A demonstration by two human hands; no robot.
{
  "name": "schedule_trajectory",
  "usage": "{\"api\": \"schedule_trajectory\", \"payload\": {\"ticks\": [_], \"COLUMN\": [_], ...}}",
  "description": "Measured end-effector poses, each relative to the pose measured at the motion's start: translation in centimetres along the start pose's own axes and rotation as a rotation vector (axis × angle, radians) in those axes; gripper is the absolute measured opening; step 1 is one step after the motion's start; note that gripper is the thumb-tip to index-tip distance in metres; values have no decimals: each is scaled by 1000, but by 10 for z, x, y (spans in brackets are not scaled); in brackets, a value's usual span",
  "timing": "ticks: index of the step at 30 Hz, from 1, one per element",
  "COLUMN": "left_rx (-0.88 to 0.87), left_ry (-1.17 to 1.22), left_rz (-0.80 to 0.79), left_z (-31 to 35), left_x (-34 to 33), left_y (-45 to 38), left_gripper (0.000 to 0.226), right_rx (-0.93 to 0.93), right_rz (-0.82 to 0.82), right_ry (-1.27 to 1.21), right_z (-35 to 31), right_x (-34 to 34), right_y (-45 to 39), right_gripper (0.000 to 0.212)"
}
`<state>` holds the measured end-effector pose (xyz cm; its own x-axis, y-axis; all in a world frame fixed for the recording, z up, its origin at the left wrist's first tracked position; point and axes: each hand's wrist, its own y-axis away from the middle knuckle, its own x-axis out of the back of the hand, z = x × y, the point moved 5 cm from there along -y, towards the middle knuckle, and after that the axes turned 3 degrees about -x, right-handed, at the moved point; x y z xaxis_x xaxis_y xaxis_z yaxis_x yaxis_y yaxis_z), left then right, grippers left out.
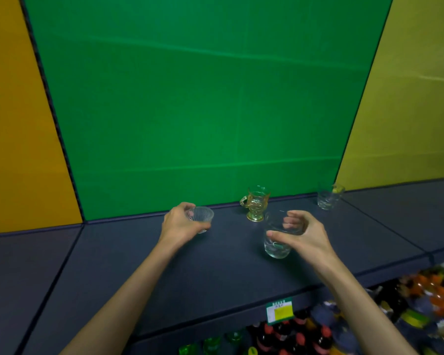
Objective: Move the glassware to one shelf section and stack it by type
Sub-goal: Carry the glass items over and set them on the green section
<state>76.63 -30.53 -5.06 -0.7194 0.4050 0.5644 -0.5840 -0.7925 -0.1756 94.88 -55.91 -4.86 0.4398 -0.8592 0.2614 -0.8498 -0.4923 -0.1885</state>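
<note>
Hands grip glassware over a dark matte shelf [215,272]: left hand [178,224] curls round a ribbed cup [201,217], right hand [301,233] clasps a smooth tumbler [276,239]; amber footed mug [256,203] stands near the back edge.

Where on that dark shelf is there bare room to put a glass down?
The widest bare patch on the shelf runs left of the left hand, which grips a ribbed glass, and along the front edge beneath both forearms. It is crowded at the back, between the amber mug, the clear tumbler in the right hand and the corner glass.
</note>
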Motion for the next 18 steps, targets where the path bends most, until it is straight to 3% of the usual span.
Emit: {"api": "schedule_trajectory", "payload": {"ticks": [7,18], "left_rx": [116,279], "left_ry": [-64,-183], "left_rz": [116,252], "left_z": [-4,-8], "left_x": [-19,-39], "left_y": [-18,-19], "left_gripper": [80,79], "right_rx": [6,31], "right_rz": [-76,-216], "right_ry": [-26,-7], "right_z": [31,58], "right_x": [11,51], "right_y": [-57,-136], "right_gripper": [81,82]}}
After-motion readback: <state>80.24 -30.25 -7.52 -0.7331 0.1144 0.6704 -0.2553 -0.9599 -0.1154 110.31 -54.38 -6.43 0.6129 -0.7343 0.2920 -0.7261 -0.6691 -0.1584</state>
